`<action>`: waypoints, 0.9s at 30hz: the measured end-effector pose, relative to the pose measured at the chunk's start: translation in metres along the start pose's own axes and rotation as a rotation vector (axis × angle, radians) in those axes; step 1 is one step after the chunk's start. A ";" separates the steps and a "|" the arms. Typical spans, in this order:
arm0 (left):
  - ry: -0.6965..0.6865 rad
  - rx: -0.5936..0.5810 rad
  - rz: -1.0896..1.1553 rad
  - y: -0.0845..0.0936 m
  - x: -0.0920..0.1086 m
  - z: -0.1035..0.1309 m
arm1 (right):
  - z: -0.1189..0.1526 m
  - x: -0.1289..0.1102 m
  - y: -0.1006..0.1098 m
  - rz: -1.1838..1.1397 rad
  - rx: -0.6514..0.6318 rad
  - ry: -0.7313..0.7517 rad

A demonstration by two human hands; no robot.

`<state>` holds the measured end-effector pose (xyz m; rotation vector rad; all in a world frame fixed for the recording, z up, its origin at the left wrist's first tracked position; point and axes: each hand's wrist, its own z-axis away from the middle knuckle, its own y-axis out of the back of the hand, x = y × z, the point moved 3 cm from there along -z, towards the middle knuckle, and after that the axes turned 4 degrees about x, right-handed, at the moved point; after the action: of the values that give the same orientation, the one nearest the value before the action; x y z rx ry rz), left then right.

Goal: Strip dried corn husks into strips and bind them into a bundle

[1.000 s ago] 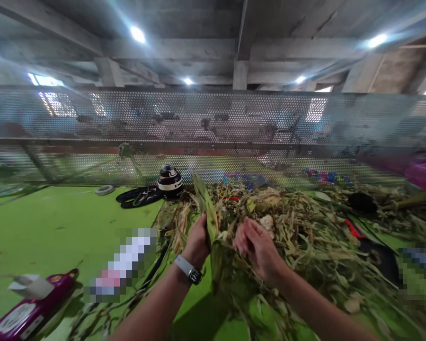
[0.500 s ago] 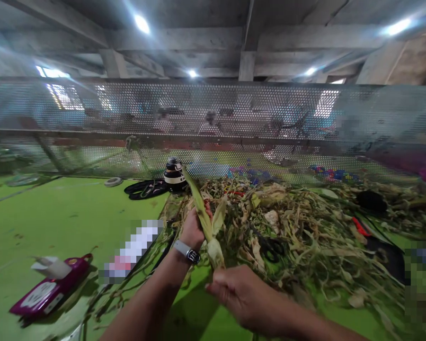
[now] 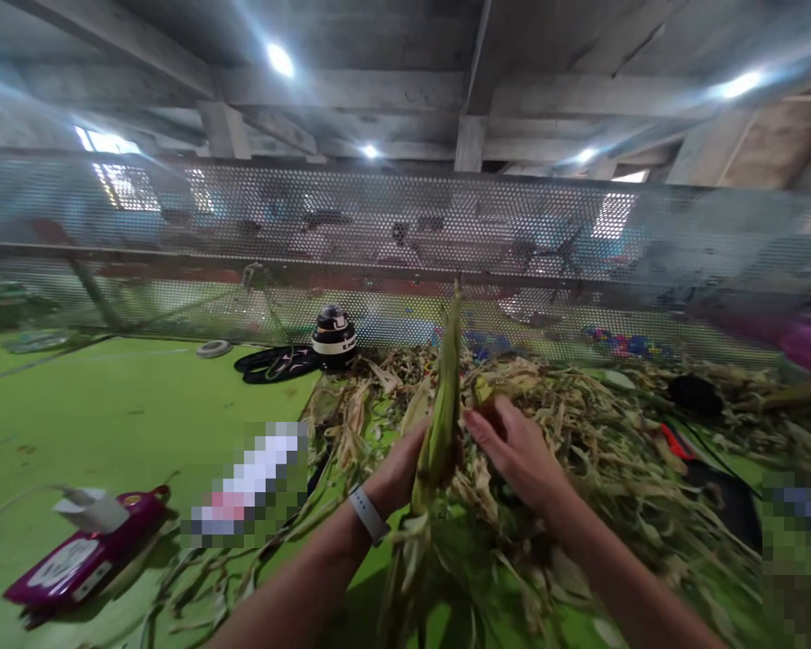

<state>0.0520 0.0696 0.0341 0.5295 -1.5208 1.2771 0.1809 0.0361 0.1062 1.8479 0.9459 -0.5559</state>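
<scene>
Green covers the big table point(image 3: 108, 424), and a wall of metal mesh point(image 3: 405, 234) with little holes stands far behind both hands; grey beams and bright lamps are up above. Between the two hands stands an ear of corn point(image 3: 442, 406) in its green husk, pointing up, its tip above the fingers; the left hand point(image 3: 400, 469) is closed around its lower part, and a grey watch point(image 3: 367, 514) sits on that wrist. The right hand point(image 3: 517, 451) is just beside the corn on its other side; its fingers are bent and touch the husk near the middle, but I cannot tell if they pinch it. Behind and to the right of the right hand lies a big heap of dry husks point(image 3: 601, 433). Far to the left of the left hand lies a purple case point(image 3: 81, 559); well beyond the left hand sits a round black and white thing point(image 3: 333, 335).
</scene>
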 end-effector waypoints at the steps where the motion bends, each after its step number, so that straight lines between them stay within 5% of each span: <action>1: 0.022 -0.038 -0.053 -0.002 -0.003 0.001 | -0.002 0.004 -0.003 0.028 -0.016 0.041; 4: -0.021 -0.042 -0.053 -0.003 -0.004 0.000 | -0.003 0.012 -0.011 0.097 0.056 0.155; 7: -0.204 0.061 0.027 -0.001 0.004 -0.003 | -0.003 0.016 -0.010 0.195 0.186 0.166; 10: -0.316 0.097 -0.121 -0.003 0.009 -0.002 | -0.006 0.017 -0.006 0.190 0.205 0.157; 13: -0.286 0.139 -0.203 -0.003 0.007 -0.001 | -0.008 0.019 -0.003 0.071 0.179 0.113; 18: -0.263 0.235 -0.005 0.008 -0.001 -0.007 | -0.008 0.029 -0.010 -0.071 0.208 0.052; 23: -0.161 0.135 0.010 0.014 -0.005 -0.009 | -0.004 0.032 -0.022 -0.303 0.057 -0.043; 27: -0.173 0.107 -0.155 0.007 0.003 0.000 | -0.003 0.020 -0.009 -0.330 0.065 -0.075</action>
<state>0.0452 0.0724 0.0339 0.8298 -1.5264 1.2214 0.1859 0.0479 0.0882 1.7243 1.2034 -0.8591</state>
